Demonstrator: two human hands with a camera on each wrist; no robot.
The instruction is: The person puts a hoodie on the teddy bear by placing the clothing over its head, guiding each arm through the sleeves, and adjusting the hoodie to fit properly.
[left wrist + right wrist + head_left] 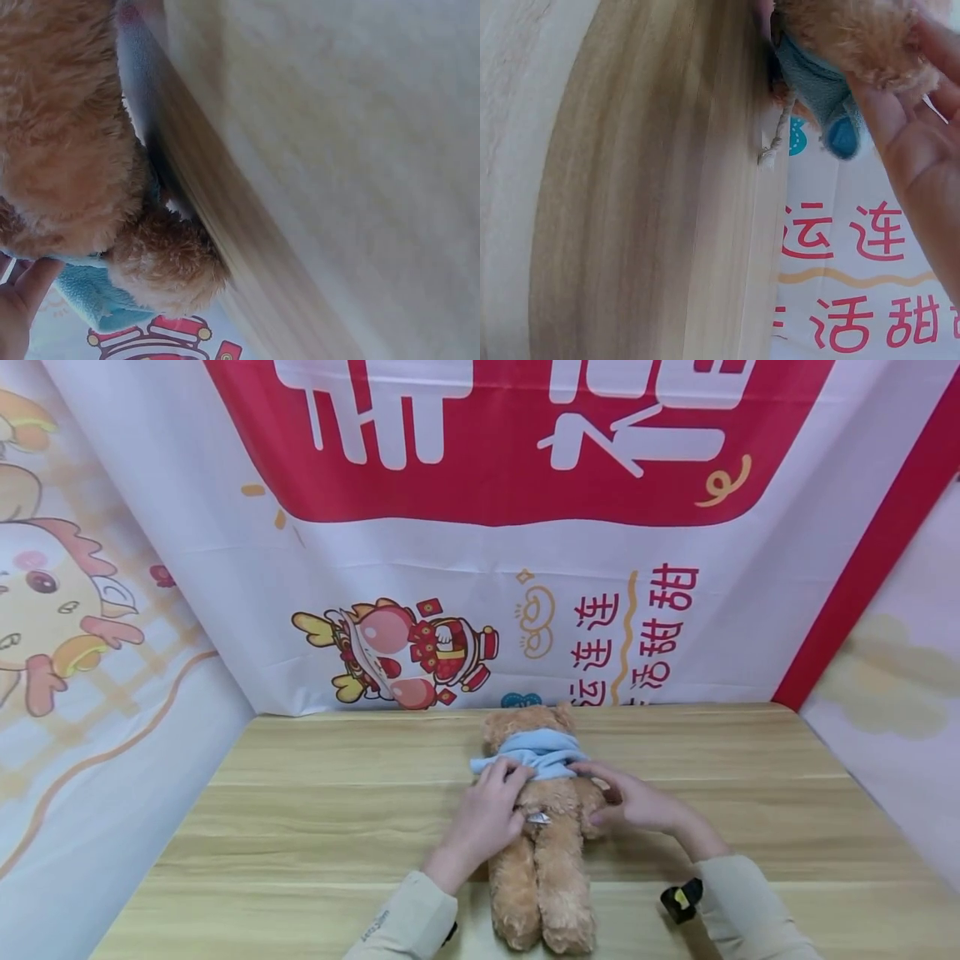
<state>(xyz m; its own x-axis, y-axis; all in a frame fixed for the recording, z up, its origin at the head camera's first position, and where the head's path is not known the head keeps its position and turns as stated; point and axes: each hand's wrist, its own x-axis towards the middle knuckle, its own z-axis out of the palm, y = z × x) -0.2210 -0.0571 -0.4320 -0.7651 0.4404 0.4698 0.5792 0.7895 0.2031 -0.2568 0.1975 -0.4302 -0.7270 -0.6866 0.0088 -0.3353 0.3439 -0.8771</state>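
Observation:
A brown teddy bear (pixel 558 860) lies on the table, head toward the back wall and legs toward me, a small white tag (pixel 538 817) showing at its lower body. A light blue top (pixel 542 750) is bunched around its neck and upper body. My left hand (pixel 487 810) pinches the lower edge of the top; the left wrist view shows thumb and finger at the blue cloth (pixel 101 296). On the other side, my right hand (pixel 637 799) holds the bear's furry arm (pixel 855 37) between thumb and fingers, beside a blue sleeve (pixel 842 135).
The wood-grain table (pixel 322 810) reaches back to a white and red printed cloth (pixel 480 552). More printed cloth hangs on the left side (pixel 97 693) and right side (pixel 900 677). A pale cord (pixel 776 139) dangles near the sleeve.

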